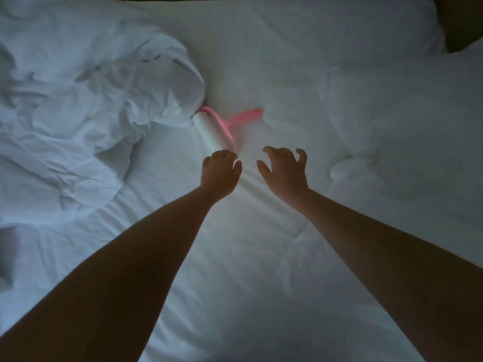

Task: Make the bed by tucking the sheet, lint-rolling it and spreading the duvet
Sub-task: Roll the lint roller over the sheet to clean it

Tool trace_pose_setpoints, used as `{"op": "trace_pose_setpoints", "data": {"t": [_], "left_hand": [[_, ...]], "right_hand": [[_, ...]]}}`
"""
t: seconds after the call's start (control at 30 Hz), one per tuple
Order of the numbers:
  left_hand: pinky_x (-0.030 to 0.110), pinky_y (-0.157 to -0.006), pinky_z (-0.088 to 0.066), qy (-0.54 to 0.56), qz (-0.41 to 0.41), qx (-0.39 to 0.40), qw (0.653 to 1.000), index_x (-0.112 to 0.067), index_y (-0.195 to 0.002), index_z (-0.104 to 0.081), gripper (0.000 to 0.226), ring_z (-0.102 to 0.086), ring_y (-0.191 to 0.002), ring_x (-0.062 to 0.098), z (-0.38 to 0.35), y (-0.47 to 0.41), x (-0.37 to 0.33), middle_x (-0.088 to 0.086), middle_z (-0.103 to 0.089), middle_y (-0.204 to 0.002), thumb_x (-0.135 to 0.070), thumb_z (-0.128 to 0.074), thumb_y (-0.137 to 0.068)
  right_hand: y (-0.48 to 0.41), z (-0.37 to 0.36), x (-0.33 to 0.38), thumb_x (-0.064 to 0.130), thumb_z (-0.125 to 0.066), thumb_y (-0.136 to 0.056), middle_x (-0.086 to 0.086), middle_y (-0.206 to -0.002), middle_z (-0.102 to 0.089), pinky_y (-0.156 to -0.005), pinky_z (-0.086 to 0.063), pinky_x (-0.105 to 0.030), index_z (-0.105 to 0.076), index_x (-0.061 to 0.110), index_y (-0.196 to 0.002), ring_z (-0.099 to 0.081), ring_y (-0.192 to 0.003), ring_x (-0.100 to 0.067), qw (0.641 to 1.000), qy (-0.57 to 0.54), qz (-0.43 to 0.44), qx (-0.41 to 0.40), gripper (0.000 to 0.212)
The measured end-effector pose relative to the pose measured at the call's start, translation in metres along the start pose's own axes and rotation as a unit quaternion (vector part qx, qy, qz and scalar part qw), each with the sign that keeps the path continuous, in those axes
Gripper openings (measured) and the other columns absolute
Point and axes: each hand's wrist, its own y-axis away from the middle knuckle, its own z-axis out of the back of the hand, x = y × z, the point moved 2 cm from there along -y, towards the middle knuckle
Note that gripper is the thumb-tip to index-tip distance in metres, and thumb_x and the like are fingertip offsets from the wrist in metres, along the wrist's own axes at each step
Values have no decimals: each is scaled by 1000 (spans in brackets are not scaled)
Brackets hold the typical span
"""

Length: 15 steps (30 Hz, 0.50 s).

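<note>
Forearms out over the sheet [235, 283], my left grip [220, 169] curls at the roller [213, 131] lying against the duvet [78, 100], hold unclear; right grip [285, 169] wide, empty. I'd take it by the pink handle [243, 116].

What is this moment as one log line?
left hand: at lint roller end, grip unclear | right hand: open over sheet | duvet: bunched

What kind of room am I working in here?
Probably a bedroom: a wide white sheet fills the view, a crumpled duvet is bunched on the left, and a pink lint roller lies on the sheet.
</note>
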Motion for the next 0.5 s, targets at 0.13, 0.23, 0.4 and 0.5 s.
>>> {"op": "trace_pose_setpoints", "data": {"t": [0.13,0.23,0.4,0.5], "left_hand": [[35,-105,-29,23,52,23,998,-10,-128,-53,38,-44,-127,24,-1,0,52,7,-53,-134,-30,-36,-100],[36,-104,-31,42,83,64,994,-11,-130,-50,40,-45,-127,25,-7,-7,82,9,-52,-135,-34,-38,-100],[34,-107,-33,207,156,120,958,-5,-135,-43,48,-44,-129,28,-27,-40,109,15,-47,-139,-36,-43,-98],[31,-105,-33,288,181,122,933,0,-135,-42,51,-44,-129,28,-37,-59,111,16,-47,-139,-35,-44,-98]], "right_hand": [[-23,-28,32,34,-42,-98,-8,-124,-61,-103,-29,-35,-48,12,-130,-55,-117,-25,999,-13,-31,38,40],[-46,-53,57,33,-45,-95,-8,-123,-61,-96,-38,-33,-50,11,-127,-56,-114,-27,991,-59,-95,76,39],[-87,-93,72,30,-57,-89,-12,-132,-49,-96,-40,-37,-36,8,-135,-51,-119,-32,966,-141,-204,73,56],[-106,-110,61,35,-61,-87,-14,-141,-38,-101,-37,-42,-21,9,-145,-43,-126,-34,951,-165,-244,93,76]]}}
